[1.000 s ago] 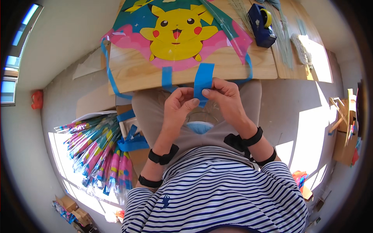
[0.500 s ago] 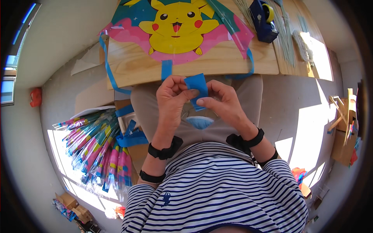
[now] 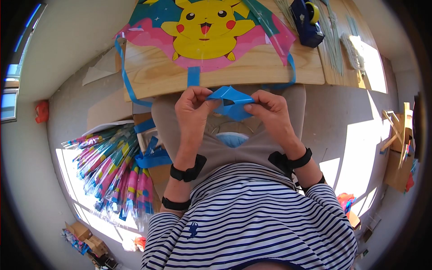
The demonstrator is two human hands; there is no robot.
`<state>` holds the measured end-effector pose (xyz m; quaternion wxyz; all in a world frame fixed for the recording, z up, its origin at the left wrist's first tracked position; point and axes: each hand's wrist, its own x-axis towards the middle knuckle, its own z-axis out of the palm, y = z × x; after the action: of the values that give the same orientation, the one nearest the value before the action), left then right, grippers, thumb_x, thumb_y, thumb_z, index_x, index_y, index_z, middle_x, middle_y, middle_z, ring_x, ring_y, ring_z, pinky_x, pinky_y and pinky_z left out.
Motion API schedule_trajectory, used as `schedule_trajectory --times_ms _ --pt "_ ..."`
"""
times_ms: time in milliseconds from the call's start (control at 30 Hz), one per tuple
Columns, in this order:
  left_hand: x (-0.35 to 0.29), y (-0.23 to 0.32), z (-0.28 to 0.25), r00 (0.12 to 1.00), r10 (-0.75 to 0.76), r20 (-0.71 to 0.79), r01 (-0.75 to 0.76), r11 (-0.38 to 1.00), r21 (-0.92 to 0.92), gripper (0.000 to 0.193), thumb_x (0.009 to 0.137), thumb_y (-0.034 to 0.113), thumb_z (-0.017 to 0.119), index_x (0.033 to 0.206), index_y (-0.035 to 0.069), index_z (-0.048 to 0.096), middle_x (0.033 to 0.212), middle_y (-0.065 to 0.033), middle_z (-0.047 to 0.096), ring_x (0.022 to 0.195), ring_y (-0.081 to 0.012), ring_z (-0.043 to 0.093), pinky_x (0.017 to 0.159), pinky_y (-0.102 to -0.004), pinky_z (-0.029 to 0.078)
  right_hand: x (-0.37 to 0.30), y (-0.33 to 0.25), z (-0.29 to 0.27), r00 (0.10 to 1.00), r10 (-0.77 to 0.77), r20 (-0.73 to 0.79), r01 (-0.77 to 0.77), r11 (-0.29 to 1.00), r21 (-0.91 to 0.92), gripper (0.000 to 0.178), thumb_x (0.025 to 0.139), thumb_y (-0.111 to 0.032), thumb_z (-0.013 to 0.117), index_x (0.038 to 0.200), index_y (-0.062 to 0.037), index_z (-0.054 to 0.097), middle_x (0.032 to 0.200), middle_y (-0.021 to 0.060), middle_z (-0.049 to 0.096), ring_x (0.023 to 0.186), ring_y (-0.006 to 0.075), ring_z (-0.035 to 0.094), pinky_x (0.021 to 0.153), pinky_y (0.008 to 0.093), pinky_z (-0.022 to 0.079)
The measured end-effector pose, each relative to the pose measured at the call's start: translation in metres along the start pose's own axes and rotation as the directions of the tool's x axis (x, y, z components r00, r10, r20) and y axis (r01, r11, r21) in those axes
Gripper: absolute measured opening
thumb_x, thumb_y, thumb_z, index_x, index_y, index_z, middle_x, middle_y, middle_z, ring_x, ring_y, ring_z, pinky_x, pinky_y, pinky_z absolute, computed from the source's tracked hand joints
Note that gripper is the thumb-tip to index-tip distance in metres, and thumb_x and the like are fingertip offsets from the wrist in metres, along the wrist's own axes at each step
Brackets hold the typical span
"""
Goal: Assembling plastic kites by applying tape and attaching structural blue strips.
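Note:
Between my hands, over my lap, a blue plastic strip is stretched and bulges apart in the middle. My left hand pinches its left end between thumb and fingers. The right end sits in the pinch of my right hand. Just beyond, a kite printed with a yellow cartoon figure lies on the wooden table. A blue tail hangs from its lower middle, and blue ribbons trail from both side corners.
A blue tape dispenser stands on the table at the far right, beside thin rods and a clear plastic tray. Wrapped kites fan out at my left, near more blue strips. Wooden frames and cardboard are at the right.
The blue strip was upright and folded small between close hands. Now my hands are farther apart and the strip is spread sideways, opening in the middle.

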<state>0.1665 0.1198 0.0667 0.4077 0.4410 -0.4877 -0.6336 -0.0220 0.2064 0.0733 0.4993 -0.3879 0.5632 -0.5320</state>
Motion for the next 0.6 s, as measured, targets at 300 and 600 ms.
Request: schedule_trajectory --times_ms 300,600 --pt "-0.026 -0.003 -0.003 0.968 -0.140 0.206 0.119 0.987 0.112 0.013 0.095 0.013 0.066 0.102 0.002 0.064 0.095 -0.0009 0.066 0.089 -0.0085 0.060 0.082 -0.0236 0.048 0.001 0.009 0.011 0.999 -0.052 -0.001 0.052 0.998 0.042 0.008 0.087 -0.003 0.070 0.085 0.0016 0.063 0.079 -0.0026 0.058 0.073 0.0056 0.047 0.064 0.0240 0.042" --pt "-0.023 0.005 0.015 0.991 -0.079 0.109 0.099 0.977 -0.188 0.008 0.093 0.009 0.068 0.093 0.003 0.064 0.083 0.0046 0.059 0.076 -0.0036 0.051 0.071 -0.0202 0.044 -0.009 0.009 0.022 0.973 0.168 0.160 -0.189 0.974 0.122 0.024 0.093 -0.021 0.068 0.098 0.0021 0.065 0.091 0.0018 0.061 0.084 0.0116 0.055 0.075 0.0256 0.045"
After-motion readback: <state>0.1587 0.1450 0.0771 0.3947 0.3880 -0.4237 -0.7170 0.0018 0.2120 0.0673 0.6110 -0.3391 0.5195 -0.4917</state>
